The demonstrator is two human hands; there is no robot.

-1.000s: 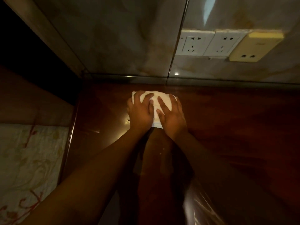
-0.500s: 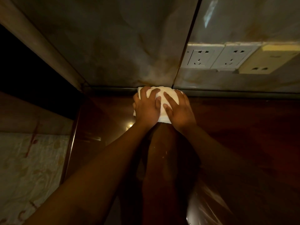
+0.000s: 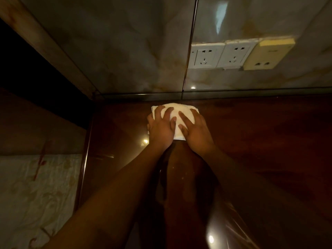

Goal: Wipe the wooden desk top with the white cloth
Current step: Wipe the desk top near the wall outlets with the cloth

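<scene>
Both hands press flat on a folded white cloth [image 3: 177,112] that lies on the dark, glossy wooden table [image 3: 260,141], near its far edge and just short of the strip where the table meets the wall [image 3: 125,51]. The left hand [image 3: 160,127] covers the left part of the cloth, its fingers [image 3: 167,114] spread wide and laid flat on the fabric, not curled around it. The right hand [image 3: 196,131] lies just beside it on the right part, its fingers [image 3: 185,119] also spread and flat. The thumbs nearly meet over the middle of the cloth. On the marbled wall, to the far right, sit two white sockets [image 3: 222,54] and a yellowish socket [image 3: 265,54] side by side. At the near left lies a pale patterned sheet [image 3: 36,194].
</scene>
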